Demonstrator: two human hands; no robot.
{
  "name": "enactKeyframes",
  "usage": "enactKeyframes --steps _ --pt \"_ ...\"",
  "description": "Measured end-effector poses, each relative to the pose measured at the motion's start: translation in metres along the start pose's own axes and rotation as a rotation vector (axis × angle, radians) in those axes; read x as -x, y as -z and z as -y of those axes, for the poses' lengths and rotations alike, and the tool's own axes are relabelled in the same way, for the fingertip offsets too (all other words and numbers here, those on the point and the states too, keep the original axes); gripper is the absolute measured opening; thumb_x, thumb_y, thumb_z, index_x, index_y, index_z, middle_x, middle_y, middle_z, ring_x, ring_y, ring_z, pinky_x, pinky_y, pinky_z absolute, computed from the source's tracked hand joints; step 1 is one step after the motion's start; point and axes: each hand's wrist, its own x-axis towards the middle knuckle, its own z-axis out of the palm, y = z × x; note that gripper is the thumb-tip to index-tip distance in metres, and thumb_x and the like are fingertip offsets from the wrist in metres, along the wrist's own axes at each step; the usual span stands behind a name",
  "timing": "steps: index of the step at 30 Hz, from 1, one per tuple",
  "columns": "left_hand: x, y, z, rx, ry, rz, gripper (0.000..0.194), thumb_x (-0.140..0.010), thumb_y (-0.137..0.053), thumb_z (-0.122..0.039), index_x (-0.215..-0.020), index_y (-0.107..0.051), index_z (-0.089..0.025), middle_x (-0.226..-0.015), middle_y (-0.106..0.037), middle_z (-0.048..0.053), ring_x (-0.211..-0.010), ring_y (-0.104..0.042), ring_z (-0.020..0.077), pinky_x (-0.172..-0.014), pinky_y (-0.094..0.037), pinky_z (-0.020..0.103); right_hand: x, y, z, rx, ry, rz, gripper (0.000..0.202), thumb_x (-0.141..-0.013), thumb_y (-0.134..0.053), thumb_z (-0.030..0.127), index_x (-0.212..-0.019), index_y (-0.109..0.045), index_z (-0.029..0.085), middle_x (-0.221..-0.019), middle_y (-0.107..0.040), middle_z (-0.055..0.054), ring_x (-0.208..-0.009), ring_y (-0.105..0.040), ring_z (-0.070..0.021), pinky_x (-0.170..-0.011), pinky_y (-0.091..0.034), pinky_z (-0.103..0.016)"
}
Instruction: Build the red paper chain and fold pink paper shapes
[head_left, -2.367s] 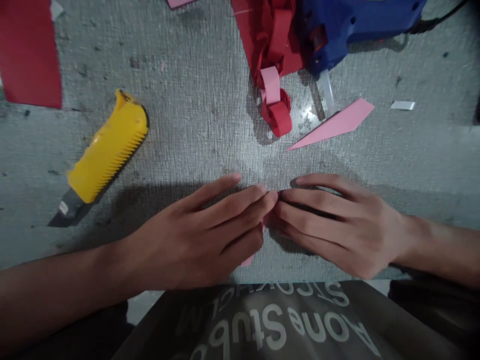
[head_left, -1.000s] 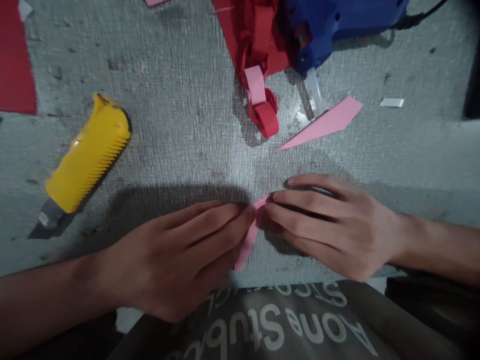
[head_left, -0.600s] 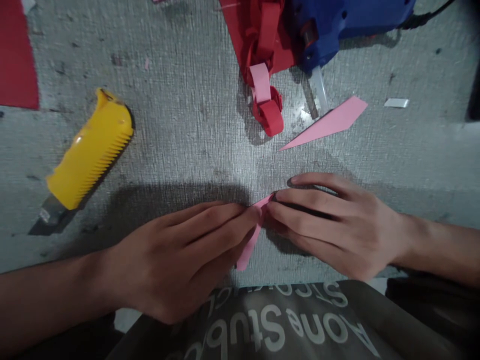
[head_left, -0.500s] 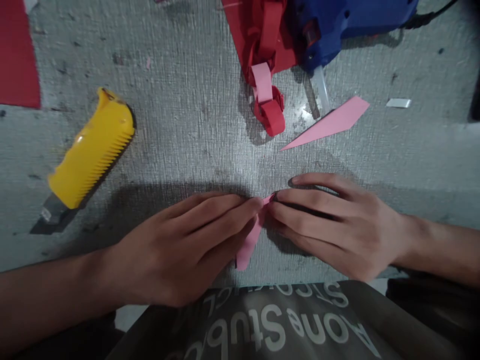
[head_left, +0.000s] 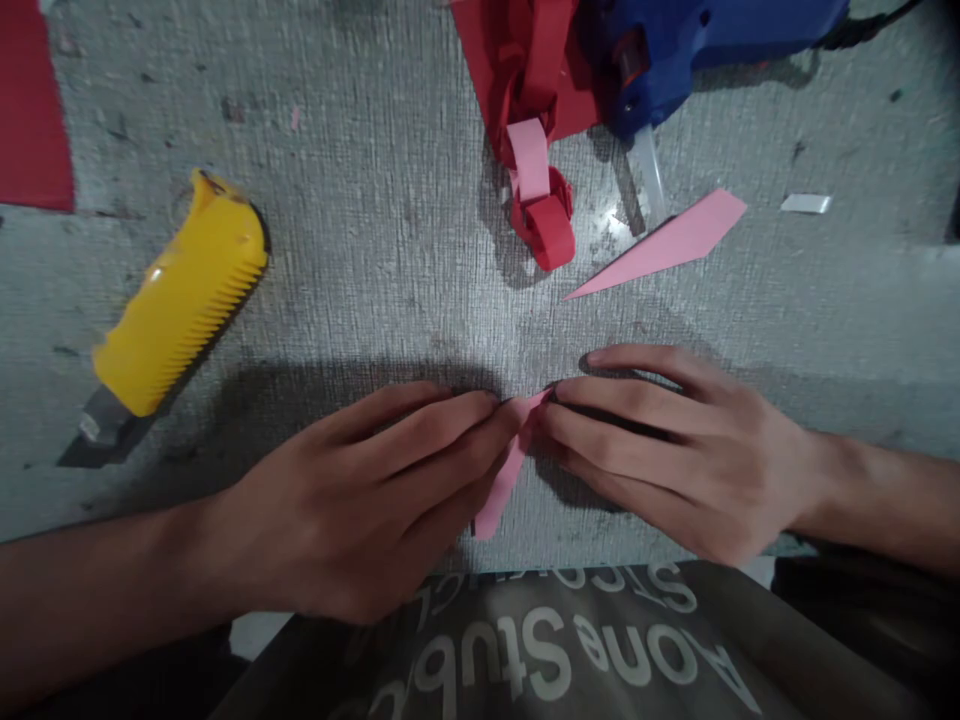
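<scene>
A folded pink paper piece [head_left: 501,492] lies between my hands near the table's front edge, its narrow upper end pinched at the fingertips. My left hand [head_left: 382,490] closes on it from the left, covering part of its side. From the right, the fingertips of my right hand [head_left: 675,450] grip the narrow tip, with the index finger lifted a little apart. Beyond my right hand lies a second pink paper piece [head_left: 675,240], long and pointed. A chain of red and pink paper loops [head_left: 549,232] rests above the hands.
A yellow cutter [head_left: 184,290] with its blade out lies at the left. Red paper [head_left: 34,120] is at the upper left. A blue glue gun [head_left: 720,40] with a clear stick [head_left: 646,175] sits at the upper right, near a small white strip [head_left: 806,203].
My left hand's fingers have shifted slightly and spread a little along the pink paper. My right hand holds almost the same position. The view has moved slightly.
</scene>
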Motion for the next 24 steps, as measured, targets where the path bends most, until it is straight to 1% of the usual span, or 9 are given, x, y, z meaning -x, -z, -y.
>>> enactKeyframes --steps 4,7,10,12,15,17,19,21,24 --pt "0.0 -0.001 0.001 -0.019 0.005 -0.012 0.034 -0.109 -0.049 -0.016 -0.137 -0.067 -0.007 -0.154 -0.061 0.014 -0.145 -0.056 0.0295 -0.118 -0.051 0.045 0.0 0.0 -0.001 0.014 0.016 -0.018 0.016 -0.109 -0.059 0.013 -0.111 -0.075 0.01 -0.135 -0.078 -0.012 -0.119 -0.075 -0.0274 -0.103 -0.064 -0.05" --pt "0.0 -0.002 0.001 -0.019 -0.007 -0.024 0.032 -0.107 -0.049 -0.015 -0.131 -0.069 -0.008 -0.15 -0.064 0.012 -0.143 -0.059 0.0275 -0.118 -0.054 0.043 0.001 0.0 0.0 0.04 0.016 -0.028 0.012 -0.107 -0.064 0.014 -0.105 -0.075 0.011 -0.138 -0.077 -0.015 -0.122 -0.076 -0.0296 -0.104 -0.065 -0.051" --pt "0.001 0.0 -0.001 -0.036 -0.033 -0.036 0.031 -0.104 -0.052 -0.016 -0.127 -0.071 -0.008 -0.144 -0.068 0.012 -0.136 -0.064 0.0278 -0.116 -0.057 0.043 0.002 0.002 0.002 0.047 -0.002 -0.012 0.012 -0.107 -0.065 0.015 -0.107 -0.076 0.011 -0.139 -0.077 -0.015 -0.123 -0.076 -0.0302 -0.105 -0.065 -0.053" --pt "0.001 0.002 -0.003 -0.05 -0.032 -0.035 0.032 -0.105 -0.051 -0.018 -0.128 -0.072 -0.008 -0.141 -0.07 0.012 -0.132 -0.066 0.0285 -0.11 -0.061 0.044 0.003 0.003 0.004 0.04 -0.013 0.0 0.015 -0.108 -0.062 0.015 -0.108 -0.076 0.01 -0.14 -0.076 -0.015 -0.125 -0.076 -0.0309 -0.107 -0.065 -0.054" --pt "0.002 0.006 -0.008 -0.105 -0.007 -0.027 0.034 -0.108 -0.048 -0.023 -0.127 -0.075 -0.014 -0.137 -0.074 0.008 -0.127 -0.07 0.0272 -0.095 -0.069 0.042 0.003 0.003 0.006 0.035 -0.019 0.005 0.018 -0.108 -0.059 0.014 -0.111 -0.076 0.008 -0.142 -0.074 -0.017 -0.126 -0.076 -0.0326 -0.109 -0.063 -0.056" --pt "0.005 0.007 -0.011 -0.16 0.004 -0.035 0.031 -0.108 -0.054 -0.027 -0.126 -0.078 -0.018 -0.135 -0.077 0.005 -0.123 -0.073 0.0262 -0.086 -0.071 0.04 0.004 0.002 0.007 0.034 -0.023 -0.003 0.019 -0.109 -0.058 0.013 -0.109 -0.076 0.007 -0.142 -0.074 -0.018 -0.125 -0.077 -0.0328 -0.11 -0.063 -0.056" --pt "0.012 0.007 -0.015 -0.203 -0.001 -0.067 0.029 -0.105 -0.062 -0.03 -0.125 -0.079 -0.019 -0.133 -0.079 0.005 -0.121 -0.075 0.0267 -0.081 -0.072 0.04 0.004 0.001 0.007 0.044 -0.022 -0.002 0.022 -0.109 -0.056 0.013 -0.109 -0.077 0.007 -0.142 -0.075 -0.017 -0.125 -0.077 -0.0325 -0.11 -0.063 -0.056" --pt "0.021 0.004 -0.022 -0.226 -0.01 -0.076 0.03 -0.102 -0.064 -0.03 -0.126 -0.081 -0.023 -0.133 -0.08 0.004 -0.122 -0.076 0.028 -0.077 -0.072 0.041 0.004 0.001 0.007 0.065 -0.021 0.015 0.025 -0.11 -0.055 0.014 -0.115 -0.078 0.007 -0.142 -0.075 -0.016 -0.126 -0.076 -0.032 -0.111 -0.062 -0.055" --pt "0.031 -0.003 -0.038 -0.231 0.024 -0.108 0.032 -0.098 -0.062 -0.023 -0.124 -0.081 -0.027 -0.136 -0.08 0.005 -0.129 -0.074 0.0287 -0.07 -0.072 0.042 0.003 0.003 0.007 0.081 -0.021 0.029 0.027 -0.11 -0.056 0.013 -0.124 -0.078 0.005 -0.143 -0.075 -0.016 -0.127 -0.075 -0.0312 -0.112 -0.062 -0.055"
